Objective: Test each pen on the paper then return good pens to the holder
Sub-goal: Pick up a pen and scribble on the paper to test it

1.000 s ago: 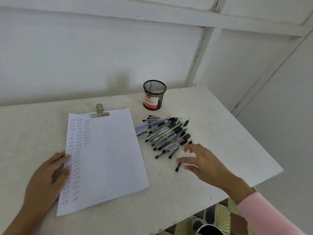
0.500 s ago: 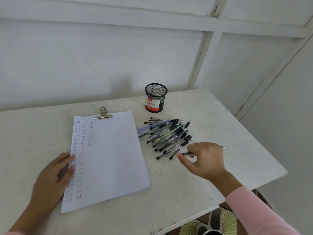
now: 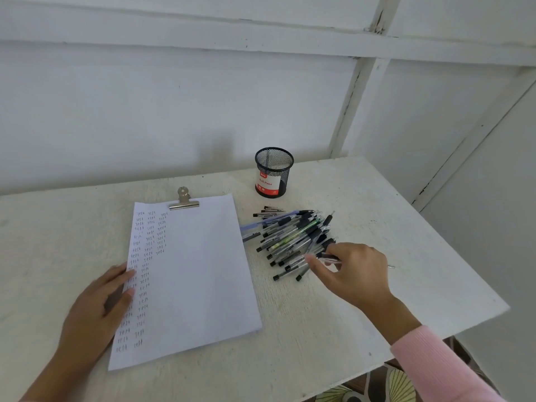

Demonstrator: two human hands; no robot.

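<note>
A white sheet of paper [image 3: 197, 274] lies on the table under a metal clip [image 3: 184, 202], with columns of small test marks down its left side. My left hand [image 3: 100, 303] rests flat on the sheet's left edge. A pile of pens [image 3: 293, 239] with black caps lies right of the paper. My right hand [image 3: 353, 271] holds one pen [image 3: 330, 259] at the pile's near right end; its tip sticks out past the hand on the right. The black mesh pen holder [image 3: 274, 172] stands upright behind the pile, and no pens show in it.
The white table [image 3: 377, 204] ends in a right edge and a near edge close to my right forearm. White walls stand behind and to the right. A patterned surface shows below the table's near edge.
My right hand went from open fingers over a loose pen to gripping it and lifting it slightly at the pile's near end. The left hand stayed on the paper.
</note>
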